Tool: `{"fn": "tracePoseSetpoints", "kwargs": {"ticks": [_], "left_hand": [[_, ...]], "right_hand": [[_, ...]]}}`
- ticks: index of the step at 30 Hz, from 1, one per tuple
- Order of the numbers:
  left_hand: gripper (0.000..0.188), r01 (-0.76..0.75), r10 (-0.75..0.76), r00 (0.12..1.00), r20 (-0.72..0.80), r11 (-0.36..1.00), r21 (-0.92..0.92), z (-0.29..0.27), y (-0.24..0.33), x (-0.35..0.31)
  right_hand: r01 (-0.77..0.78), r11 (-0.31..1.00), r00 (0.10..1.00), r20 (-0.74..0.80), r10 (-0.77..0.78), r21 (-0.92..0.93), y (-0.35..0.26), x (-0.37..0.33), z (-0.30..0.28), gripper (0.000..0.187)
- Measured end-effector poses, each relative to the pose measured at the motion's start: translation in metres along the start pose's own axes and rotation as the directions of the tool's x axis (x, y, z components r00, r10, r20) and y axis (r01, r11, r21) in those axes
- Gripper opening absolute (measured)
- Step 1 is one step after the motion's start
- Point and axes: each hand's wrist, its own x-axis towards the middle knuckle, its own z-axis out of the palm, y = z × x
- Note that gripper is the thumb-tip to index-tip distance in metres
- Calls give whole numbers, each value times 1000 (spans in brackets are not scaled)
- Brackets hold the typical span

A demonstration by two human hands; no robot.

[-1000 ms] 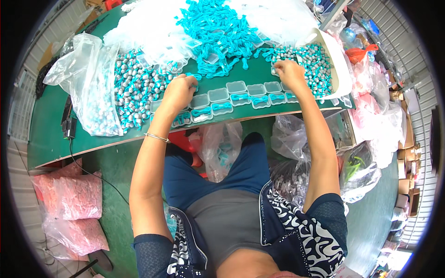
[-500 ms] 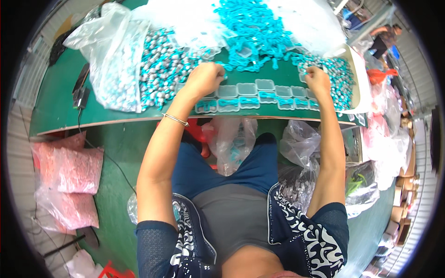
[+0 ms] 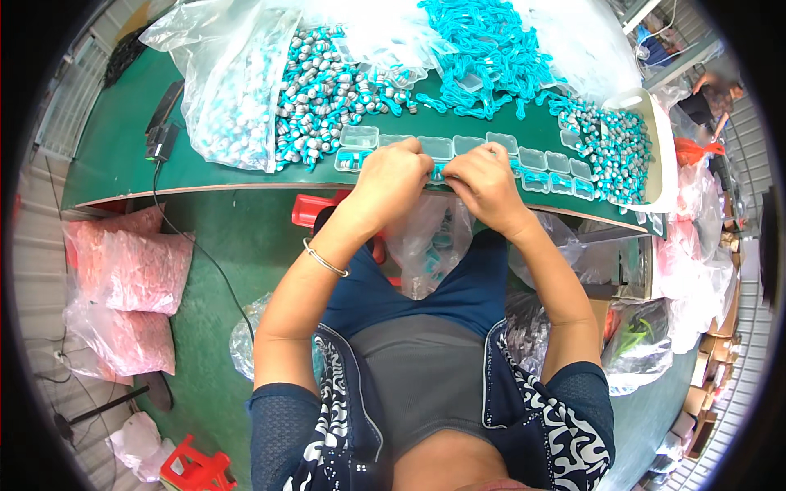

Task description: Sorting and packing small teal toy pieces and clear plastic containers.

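Observation:
A row of small clear plastic boxes (image 3: 532,180) with raised lids runs along the table's front edge, with teal cord pieces inside. My left hand (image 3: 397,180) is over the middle of this row, its fingers pinched together. Close beside it, my right hand (image 3: 489,182) is also closed, fingertips at the same box. A bit of teal shows between the hands, but whatever they hold is mostly hidden. The leftmost box (image 3: 350,161) contains teal and grey striped bead pieces. Behind the row lie a heap of striped bead pieces (image 3: 315,102) and a pile of teal cords (image 3: 491,57).
A clear bag of bead pieces (image 3: 233,106) stands at the left on the green table (image 3: 106,155). At the right, a cream tray (image 3: 663,155) holds more bead pieces. A black adapter (image 3: 161,143) trails its cable over the table edge. A clear bag (image 3: 426,254) hangs below the front edge.
My hands have moved from the bead heaps on either side and come together over the boxes. The view has shifted, so the table sits farther right in it.

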Motion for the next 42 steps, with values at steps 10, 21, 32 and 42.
{"fn": "tracePoseSetpoints", "kwargs": {"ticks": [10, 21, 32, 42], "left_hand": [[6, -9, 10, 1000, -10, 997, 81, 2, 1, 2], [16, 205, -175, 971, -161, 959, 196, 2, -62, 63], [11, 115, -84, 993, -87, 879, 462, 32, -49, 78], [17, 174, -174, 984, -27, 943, 283, 28, -57, 74]], "right_hand": [[-107, 993, 994, 15, 108, -51, -4, -2, 11, 13], [-216, 976, 974, -62, 217, 12, 14, -14, -23, 10], [-481, 873, 856, -259, 447, -84, 114, -59, -89, 7], [-746, 472, 578, -107, 809, -470, 201, -79, -109, 14]]}}
